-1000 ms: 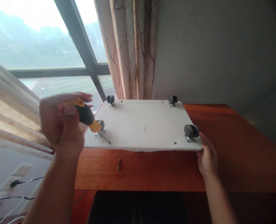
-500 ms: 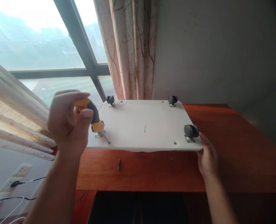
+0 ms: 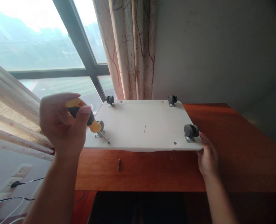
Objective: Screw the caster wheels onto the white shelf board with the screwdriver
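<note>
My left hand (image 3: 64, 124) is closed round the yellow and black handle of a screwdriver (image 3: 94, 124). The screwdriver leans to the left, its tip at a screw (image 3: 109, 142) near the front left corner of a white board (image 3: 133, 121). Casters stand up from the board's corners, such as the front right caster (image 3: 191, 130); the front left caster (image 3: 100, 126) is partly behind the screwdriver. My right hand (image 3: 208, 157) grips the front right corner of the white board, with some fingers hidden behind its edge.
A loose screw (image 3: 119, 164) lies on the reddish-brown wooden table (image 3: 152, 174) in front of the board. Behind are a window (image 3: 39, 40), a curtain (image 3: 133, 46) and a grey wall (image 3: 217, 53). A socket with a black plug (image 3: 16, 184) and cables is at lower left.
My left hand and the screwdriver handle have swung left and slightly down, tilting the screwdriver further, while its tip stays at the screw. My right hand and the board have not visibly moved.
</note>
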Demonstrator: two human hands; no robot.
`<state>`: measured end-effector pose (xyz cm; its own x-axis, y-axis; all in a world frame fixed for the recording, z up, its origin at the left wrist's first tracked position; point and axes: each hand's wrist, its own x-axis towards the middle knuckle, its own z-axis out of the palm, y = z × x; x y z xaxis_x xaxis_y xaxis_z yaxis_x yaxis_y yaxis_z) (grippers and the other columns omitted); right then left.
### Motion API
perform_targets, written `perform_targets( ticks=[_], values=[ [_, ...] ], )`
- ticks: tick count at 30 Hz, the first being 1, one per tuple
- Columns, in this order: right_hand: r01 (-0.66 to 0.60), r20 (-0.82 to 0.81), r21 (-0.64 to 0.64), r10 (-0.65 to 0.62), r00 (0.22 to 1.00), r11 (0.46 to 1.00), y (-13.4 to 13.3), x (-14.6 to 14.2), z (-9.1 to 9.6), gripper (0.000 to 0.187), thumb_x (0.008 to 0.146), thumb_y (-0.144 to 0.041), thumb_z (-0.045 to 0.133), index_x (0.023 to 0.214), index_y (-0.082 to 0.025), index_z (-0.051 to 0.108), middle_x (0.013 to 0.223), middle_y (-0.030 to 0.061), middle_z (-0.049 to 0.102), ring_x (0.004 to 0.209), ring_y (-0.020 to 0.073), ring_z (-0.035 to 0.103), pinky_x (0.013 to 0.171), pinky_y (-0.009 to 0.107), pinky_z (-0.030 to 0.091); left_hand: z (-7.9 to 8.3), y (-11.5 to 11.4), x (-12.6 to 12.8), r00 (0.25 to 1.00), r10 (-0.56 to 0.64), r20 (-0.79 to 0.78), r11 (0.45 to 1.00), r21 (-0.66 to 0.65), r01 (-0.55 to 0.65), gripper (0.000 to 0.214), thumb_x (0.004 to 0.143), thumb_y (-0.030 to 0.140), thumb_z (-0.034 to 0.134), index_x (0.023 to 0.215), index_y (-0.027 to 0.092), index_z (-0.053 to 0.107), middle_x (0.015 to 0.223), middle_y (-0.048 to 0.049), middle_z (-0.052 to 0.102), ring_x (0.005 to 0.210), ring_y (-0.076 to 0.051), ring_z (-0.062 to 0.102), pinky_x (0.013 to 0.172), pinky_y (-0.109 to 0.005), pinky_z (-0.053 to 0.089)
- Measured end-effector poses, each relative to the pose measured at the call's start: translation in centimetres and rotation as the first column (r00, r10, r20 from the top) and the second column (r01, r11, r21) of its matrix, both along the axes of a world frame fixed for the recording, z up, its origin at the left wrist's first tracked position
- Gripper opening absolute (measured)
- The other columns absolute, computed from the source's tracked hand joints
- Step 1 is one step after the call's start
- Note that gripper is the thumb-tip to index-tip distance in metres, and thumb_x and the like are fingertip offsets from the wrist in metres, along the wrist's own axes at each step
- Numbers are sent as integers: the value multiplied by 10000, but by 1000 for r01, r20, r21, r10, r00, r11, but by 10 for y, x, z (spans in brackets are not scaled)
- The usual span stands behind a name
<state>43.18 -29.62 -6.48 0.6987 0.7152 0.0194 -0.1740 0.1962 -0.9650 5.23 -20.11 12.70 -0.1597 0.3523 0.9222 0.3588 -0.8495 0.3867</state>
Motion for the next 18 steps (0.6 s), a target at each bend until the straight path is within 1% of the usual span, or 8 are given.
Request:
perform_targets(
  ticks=[2, 5, 7, 10, 12, 14, 16, 18],
  values=[
    [-2, -4, 4, 2, 1000, 1000, 0, 0, 0, 391, 832, -457, 684, 1149, -241, 755, 1247, 34, 720, 1112, 237, 661, 757, 300, 525, -1, 0, 0, 999, 42, 15, 999, -5, -42, 343, 769, 333, 826, 1070, 216, 709, 786, 14, 636, 606, -112, 608, 580, -258, 530],
    [-1, -5, 15, 2, 1000, 1000, 0, -1, 0, 376, 835, -453, 686, 1138, -244, 760, 1234, 33, 725, 1107, 233, 662, 777, 308, 528, -3, 0, 4, 997, -22, 79, 998, -49, 26, 328, 888, 404, 696, 1162, 225, 679, 805, -1, 690, 621, -140, 664, 560, -280, 563],
    [-4, -5, 21, 4, 1000, 1000, 0, -1, 1, 369, 836, -450, 689, 1135, -247, 762, 1233, 30, 726, 1108, 230, 662, 778, 303, 528, -3, 0, 5, 993, -48, 111, 997, -56, 55, 300, 918, 431, 654, 1105, 202, 700, 809, -23, 697, 643, -158, 674, 569, -300, 568],
    [-10, -16, 21, 11, 1000, 1000, 0, -1, 1, 363, 838, -449, 694, 1135, -252, 763, 1220, 23, 732, 1092, 218, 666, 767, 287, 528, 0, -1, 1, 997, -48, 55, 997, -52, 51, 322, 835, 434, 752, 1058, 204, 720, 873, -37, 681, 679, -161, 659, 602, -314, 560],
    [-14, -22, 19, 14, 1000, 1000, 0, -1, 1, 363, 836, -453, 697, 1132, -253, 763, 1206, 23, 737, 1082, 213, 669, 763, 283, 531, 2, -2, -2, 1000, -5, -9, 999, -38, 4, 359, 709, 333, 862, 1026, 223, 735, 878, -16, 664, 655, -138, 628, 579, -288, 538],
    [-15, -24, 19, 16, 1000, 1000, 0, -1, 0, 369, 833, -459, 699, 1131, -251, 763, 1203, 26, 737, 1085, 219, 669, 778, 295, 537, 3, -3, -3, 999, 38, -23, 998, -43, -39, 358, 658, 212, 880, 991, 216, 748, 853, -6, 669, 661, -134, 634, 587, -275, 536],
    [-15, -21, 19, 16, 1000, 1000, 0, 0, -1, 381, 831, -463, 697, 1138, -247, 760, 1215, 31, 732, 1097, 230, 668, 795, 312, 543, 3, -5, -1, 1000, 19, -3, 997, -76, -19, 362, 733, 217, 835, 1079, 211, 730, 865, -19, 699, 715, -158, 678, 638, -299, 569],
    [-17, -15, 16, 17, 1000, 1000, 0, 1, -1, 388, 833, -461, 693, 1150, -246, 756, 1237, 31, 723, 1112, 230, 663, 800, 310, 542, 2, -6, 1, 999, -46, 16, 992, -114, 48, 346, 839, 291, 756, 1171, 216, 689, 905, -36, 721, 760, -185, 710, 685, -349, 606]
  ],
)
